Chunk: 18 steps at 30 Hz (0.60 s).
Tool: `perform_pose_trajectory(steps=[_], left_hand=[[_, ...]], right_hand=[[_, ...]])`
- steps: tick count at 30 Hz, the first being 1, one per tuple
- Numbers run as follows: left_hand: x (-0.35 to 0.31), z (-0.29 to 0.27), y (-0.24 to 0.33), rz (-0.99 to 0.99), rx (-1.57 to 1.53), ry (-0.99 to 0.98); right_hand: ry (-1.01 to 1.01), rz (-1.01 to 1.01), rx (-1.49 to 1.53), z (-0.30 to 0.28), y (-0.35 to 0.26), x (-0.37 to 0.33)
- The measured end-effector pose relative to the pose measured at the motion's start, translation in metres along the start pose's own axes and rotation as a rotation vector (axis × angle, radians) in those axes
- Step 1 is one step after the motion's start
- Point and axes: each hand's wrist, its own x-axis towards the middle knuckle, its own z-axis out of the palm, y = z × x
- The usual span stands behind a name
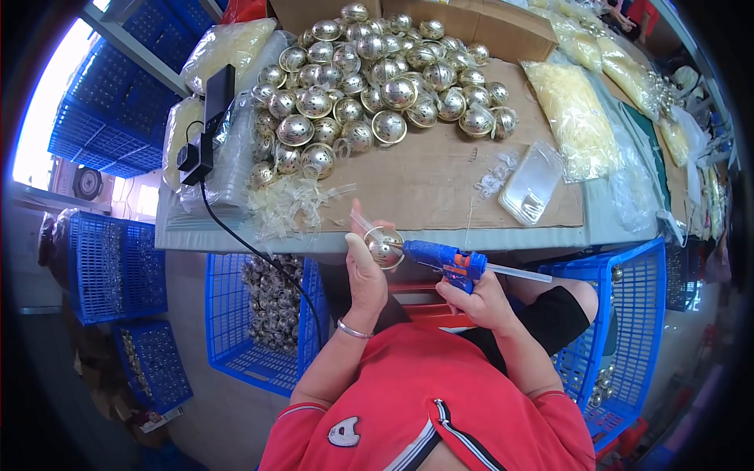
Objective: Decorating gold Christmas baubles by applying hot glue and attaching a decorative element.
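My left hand [366, 275] holds a shiny gold metal ball [384, 250] just off the table's front edge. A clear plastic strip [364, 224] sticks up beside the ball, near my left fingertips. In my right hand [477, 298] is a blue glue gun [441, 259], its fingers wrapped round the handle. The gun's nozzle points left and meets the ball, or comes very close to it. A translucent glue stick [520, 272] juts out from the back of the gun. Behind my hands lies a big heap of similar gold balls [399, 93].
Loose clear strips [287, 206] lie at the table's front left, by a power strip [198, 157] with a black cable. A clear plastic tray [532, 184] and a bag of pale strips [572, 118] are at right. Blue crates [259, 369] flank my legs.
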Motion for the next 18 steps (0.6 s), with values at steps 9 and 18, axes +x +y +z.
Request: perform_pose_trajectory(steps=[9, 18], left_hand=[[0.002, -0.002, -0.003, 0.068, -0.045, 0.029], [-0.003, -0.026, 0.026, 0.12, -0.085, 0.154]], right_hand=[[0.084, 0.024, 0.276, -0.023, -0.007, 0.001], [0.619, -0.176, 0.006, -0.129, 0.005, 0.029]])
